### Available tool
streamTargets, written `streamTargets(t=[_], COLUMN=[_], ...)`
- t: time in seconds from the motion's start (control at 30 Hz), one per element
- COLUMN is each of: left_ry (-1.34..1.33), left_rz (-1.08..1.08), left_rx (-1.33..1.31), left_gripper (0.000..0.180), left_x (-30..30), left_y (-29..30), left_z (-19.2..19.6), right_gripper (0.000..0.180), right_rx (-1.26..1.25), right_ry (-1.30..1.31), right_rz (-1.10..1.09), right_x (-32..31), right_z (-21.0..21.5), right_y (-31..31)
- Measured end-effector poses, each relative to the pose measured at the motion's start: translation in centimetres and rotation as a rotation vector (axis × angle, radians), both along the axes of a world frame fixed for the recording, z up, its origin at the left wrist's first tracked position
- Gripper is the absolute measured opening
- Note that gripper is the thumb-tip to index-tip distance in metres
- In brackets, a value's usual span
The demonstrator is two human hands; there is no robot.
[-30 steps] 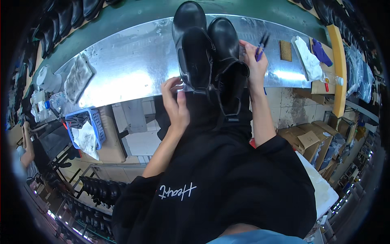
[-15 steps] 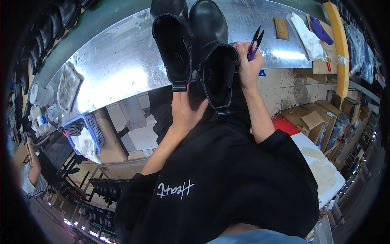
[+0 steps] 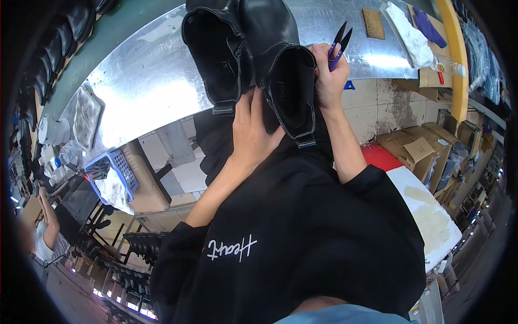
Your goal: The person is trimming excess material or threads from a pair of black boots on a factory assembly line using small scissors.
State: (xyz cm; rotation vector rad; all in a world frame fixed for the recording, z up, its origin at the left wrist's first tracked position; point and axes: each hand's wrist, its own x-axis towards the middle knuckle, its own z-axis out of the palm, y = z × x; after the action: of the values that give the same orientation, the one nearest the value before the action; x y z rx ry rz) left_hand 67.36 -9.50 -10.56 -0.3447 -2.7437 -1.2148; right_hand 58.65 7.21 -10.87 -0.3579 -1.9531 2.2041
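Observation:
Two black ankle boots with open tops toward me rest side by side at the near edge of the metal table, the left boot (image 3: 216, 59) and the right boot (image 3: 291, 81). My left hand (image 3: 251, 132) reaches between their shafts, its thumb against the right boot's back and its fingers along that boot's inner side; the fingertips are hidden. At the right boot's upper rim is my right hand (image 3: 330, 78). It is closed around purple-handled thread snips (image 3: 337, 54), blades pointing up and apart, while its thumb and finger also touch the rim.
The metal table (image 3: 140, 81) carries a grey cloth (image 3: 88, 116) on the left. On its right lie a brown block (image 3: 373, 24), a white glove (image 3: 408, 35), a purple glove (image 3: 429, 27) and a clear bottle (image 3: 448, 66). A blue basket (image 3: 124, 170) hangs near the left edge. Another person (image 3: 46, 232) works far left.
The boots have shifted left, and the left boot leans away from the right one. My left hand's fingers have moved from behind the left boot into the gap. My right hand still holds the snips.

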Motion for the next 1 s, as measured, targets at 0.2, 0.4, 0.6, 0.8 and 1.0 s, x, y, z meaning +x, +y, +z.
streamTargets(t=[0.2,0.4,0.6,0.8,1.0], left_ry=[-0.072,0.048,-0.046,-0.46,-0.682], left_rz=[-0.02,-0.043,0.038,0.22,0.323], left_rx=[0.055,0.25,0.418,0.609,0.814], left_gripper=[0.086,0.092,0.065,0.045,0.021], left_x=[0.2,0.0,-0.7,-0.7,-1.0], left_y=[0.2,-0.7,0.5,1.5,0.9], left_z=[1.2,2.5,6.5,10.1,10.6], right_gripper=[0.022,0.023,0.027,0.032,0.024], right_rx=[-0.097,-0.153,-0.094,-0.091,0.095], right_ry=[-0.011,-0.024,0.013,0.147,0.236], right_rz=[0.045,0.095,0.083,0.123,0.31], right_x=[0.0,-0.2,0.1,0.1,-0.8], right_z=[-0.5,-0.9,-1.2,-0.5,9.6], right_y=[0.5,1.1,1.1,0.7,0.0])
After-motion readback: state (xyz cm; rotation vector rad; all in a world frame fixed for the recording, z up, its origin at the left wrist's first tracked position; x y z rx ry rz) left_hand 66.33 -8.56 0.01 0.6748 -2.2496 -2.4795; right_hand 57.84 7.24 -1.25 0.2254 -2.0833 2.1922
